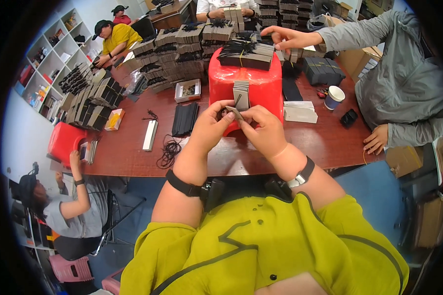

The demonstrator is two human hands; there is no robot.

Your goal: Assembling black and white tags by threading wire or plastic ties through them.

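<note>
Your left hand and right hand meet just above the near edge of the brown table, both pinching one small grey card between fingertips. Just beyond it stands a red stool holding an upright row of similar cards. Farther off, a co-worker's hand reaches toward black stacks.

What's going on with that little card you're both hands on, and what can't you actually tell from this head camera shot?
- Small grey card, head view: mostly covered by the left hand and right hand; its face is too small to read.
- Fingertip grip: thumbs hide it.
- Red stool on the table: its lower front is blocked by both hands.
- Tray contents: too small to tell.
</note>
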